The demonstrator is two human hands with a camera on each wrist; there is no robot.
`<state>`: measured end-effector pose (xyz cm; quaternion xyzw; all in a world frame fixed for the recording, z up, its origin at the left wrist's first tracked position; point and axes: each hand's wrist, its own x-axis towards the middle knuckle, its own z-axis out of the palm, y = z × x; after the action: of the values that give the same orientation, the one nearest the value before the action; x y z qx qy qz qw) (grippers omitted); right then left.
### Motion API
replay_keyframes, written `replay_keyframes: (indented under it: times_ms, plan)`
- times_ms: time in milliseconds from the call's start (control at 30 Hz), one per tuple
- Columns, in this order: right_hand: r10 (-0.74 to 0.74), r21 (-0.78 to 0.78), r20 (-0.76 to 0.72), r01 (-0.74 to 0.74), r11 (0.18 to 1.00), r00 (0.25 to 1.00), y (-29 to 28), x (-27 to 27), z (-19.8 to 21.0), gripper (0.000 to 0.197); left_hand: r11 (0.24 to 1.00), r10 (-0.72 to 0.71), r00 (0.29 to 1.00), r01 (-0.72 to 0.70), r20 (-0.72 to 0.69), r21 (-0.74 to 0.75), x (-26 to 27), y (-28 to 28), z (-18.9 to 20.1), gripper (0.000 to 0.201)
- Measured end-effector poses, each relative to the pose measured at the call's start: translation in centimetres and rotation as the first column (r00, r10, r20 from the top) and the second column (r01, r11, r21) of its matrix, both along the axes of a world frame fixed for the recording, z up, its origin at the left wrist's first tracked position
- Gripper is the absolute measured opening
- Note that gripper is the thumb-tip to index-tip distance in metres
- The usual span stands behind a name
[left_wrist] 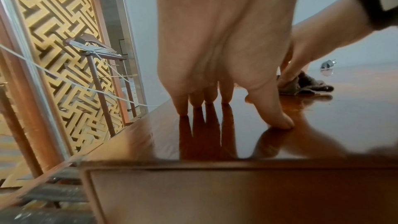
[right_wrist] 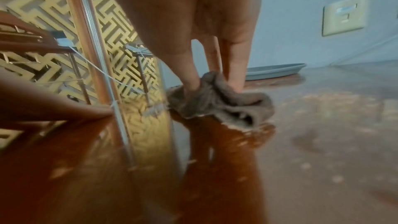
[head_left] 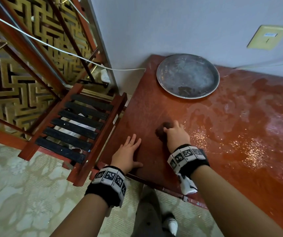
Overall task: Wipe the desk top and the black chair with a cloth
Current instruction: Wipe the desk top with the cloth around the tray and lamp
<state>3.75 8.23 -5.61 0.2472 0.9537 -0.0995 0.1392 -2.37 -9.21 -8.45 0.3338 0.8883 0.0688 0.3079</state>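
A glossy reddish-brown desk top (head_left: 231, 134) fills the right of the head view, dusty and speckled on its right half. My right hand (head_left: 175, 134) grips a bunched dark brown cloth (head_left: 163, 130) against the desk near its left side. The cloth (right_wrist: 217, 101) is crumpled between thumb and fingers; it also shows as the cloth (left_wrist: 305, 84) beyond my left thumb. My left hand (head_left: 128, 154) rests flat on the desk near the front left corner, its fingertips (left_wrist: 206, 101) touching the wood. A black-slatted chair (head_left: 75, 129) with a red-brown frame stands left of the desk.
A round grey metal tray (head_left: 187, 76) with some debris sits at the desk's back left, against the pale wall. A white cord (head_left: 52, 47) runs across the gold lattice screen (head_left: 17, 65) to the left. A yellow wall plate (head_left: 267, 37) is above the desk. Patterned carpet lies below.
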Motion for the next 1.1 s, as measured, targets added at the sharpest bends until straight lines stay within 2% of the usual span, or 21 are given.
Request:
replay_keyframes:
  times_ms: [67, 167, 200, 300, 333, 400, 467, 500, 567, 667, 767, 833, 933, 1033, 1100]
  plan:
    - [0.047, 0.000, -0.022, -0.047, 0.999, 0.999, -2.2, 0.0, 0.0, 0.035, 1.000, 0.008, 1.000, -0.008, -0.008, 0.001, 0.2, 0.0, 0.0, 0.095]
    - [0.293, 0.036, -0.069, -0.291, 0.956, 0.954, -6.6, 1.7, -1.0, 0.032, 1.000, 0.013, 1.000, -0.013, 0.018, 0.004, 0.1, -0.1, -0.2, 0.093]
    - [0.325, 0.036, -0.065, -0.323, 0.946, 0.943, -7.5, 2.7, -0.8, 0.032, 1.000, 0.009, 1.000, -0.009, 0.030, 0.001, 0.1, -0.2, -0.3, 0.093]
    - [0.391, -0.027, -0.084, -0.395, 0.918, 0.916, -6.2, 3.9, -1.1, 0.038, 1.000, 0.000, 0.999, 0.000, 0.041, -0.006, 0.3, -0.6, -0.1, 0.098]
    - [0.358, -0.027, -0.064, -0.360, 0.932, 0.931, -4.7, 4.0, -1.1, 0.040, 1.000, 0.003, 0.999, -0.003, 0.038, -0.004, 0.5, -0.7, -0.1, 0.100]
    - [0.182, -0.011, -0.014, -0.182, 0.983, 0.983, -1.3, 3.7, -0.7, 0.042, 1.000, 0.013, 0.999, -0.013, 0.037, -0.001, 0.8, -0.7, 0.1, 0.101]
    - [0.017, -0.005, 0.009, -0.016, 1.000, 1.000, 1.0, 3.8, -0.5, 0.044, 1.000, 0.021, 0.999, -0.020, 0.035, -0.008, 1.0, -0.7, 0.2, 0.100]
    - [-0.010, 0.005, 0.015, 0.010, 1.000, 1.000, 1.3, 3.9, -0.4, 0.045, 1.000, 0.023, 0.999, -0.023, 0.033, -0.011, 1.1, -0.7, 0.2, 0.100]
    - [-0.008, 0.016, 0.005, 0.008, 1.000, 1.000, 0.6, 4.3, 0.0, 0.044, 0.999, 0.027, 0.999, -0.027, 0.027, -0.018, 1.2, -0.6, 0.2, 0.099]
    - [0.150, 0.045, -0.045, -0.148, 0.988, 0.988, -3.5, 6.1, -0.3, 0.044, 0.999, 0.032, 0.999, -0.032, 0.016, -0.025, 1.5, -0.5, 0.2, 0.100]
    - [0.236, -0.021, -0.059, -0.237, 0.971, 0.970, -6.8, 8.8, -0.8, 0.051, 0.999, 0.018, 1.000, -0.018, -0.007, -0.043, 1.9, -0.3, 0.1, 0.098]
    - [0.246, -0.040, -0.080, -0.250, 0.967, 0.966, -6.8, 9.7, -1.3, 0.056, 0.999, 0.009, 1.000, -0.010, -0.009, -0.047, 2.4, -0.2, 0.0, 0.098]
    - [0.137, -0.054, -0.101, -0.143, 0.988, 0.985, -4.3, 9.7, -0.5, 0.054, 0.999, -0.016, 1.000, 0.015, -0.011, -0.041, 3.5, -0.1, 0.0, 0.097]
    - [-0.007, 0.040, -0.112, 0.012, 0.999, 0.994, -1.4, 9.8, -1.2, 0.051, 0.996, -0.079, 0.997, 0.078, -0.024, -0.036, 5.0, 0.3, -0.2, 0.097]
    - [0.003, 0.048, -0.089, 0.001, 0.999, 0.996, -2.0, 10.1, -1.0, 0.050, 0.994, -0.104, 0.994, 0.102, -0.037, -0.043, 5.9, 0.7, -0.4, 0.096]
